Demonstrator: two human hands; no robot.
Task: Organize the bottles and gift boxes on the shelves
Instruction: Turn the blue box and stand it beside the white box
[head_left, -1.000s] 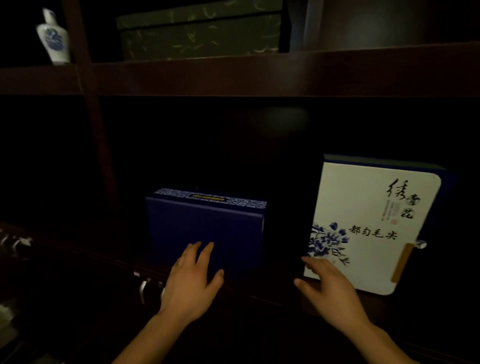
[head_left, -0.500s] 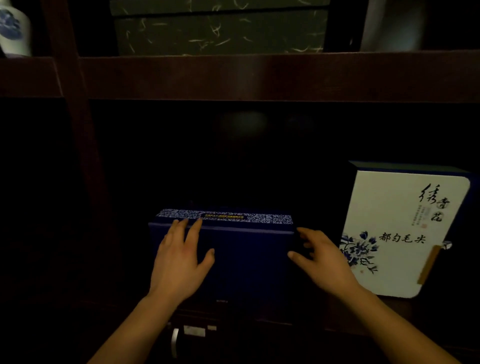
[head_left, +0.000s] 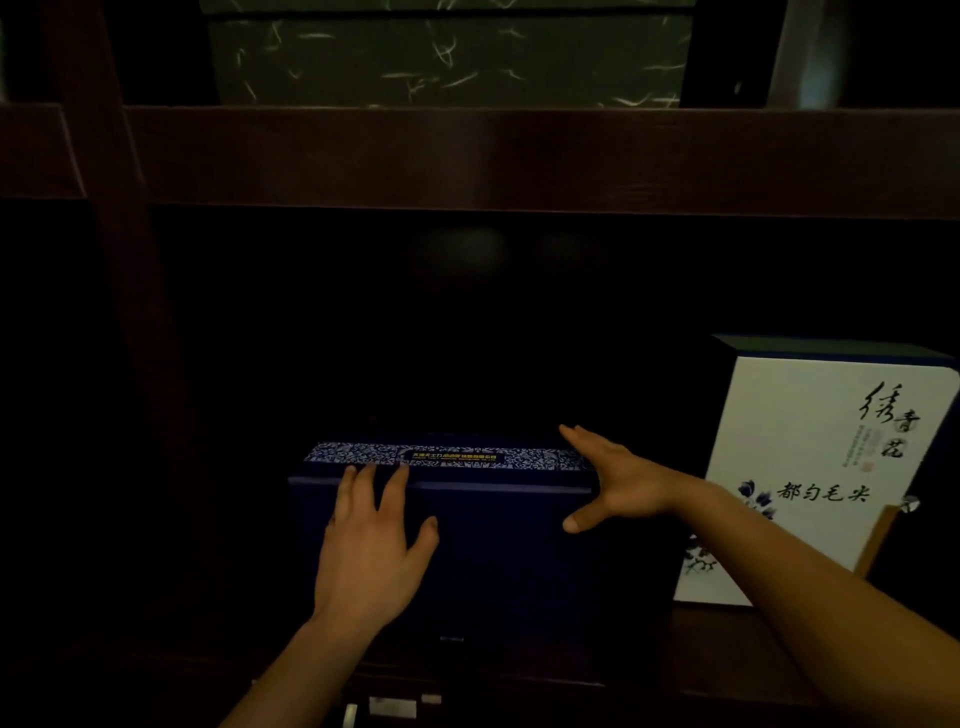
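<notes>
Hands (head_left: 371, 545) (head_left: 618, 483) on blue gift box (head_left: 504, 551), front, right corner

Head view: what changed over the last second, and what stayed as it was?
The right hand left the white gift box at its lower left corner and moved left to the right end of the dark blue box, fingers spread at its top corner. The left hand slid up that box's front; its fingertips now reach the top edge. Neither hand grips anything. Both boxes stayed upright, apart.
</notes>
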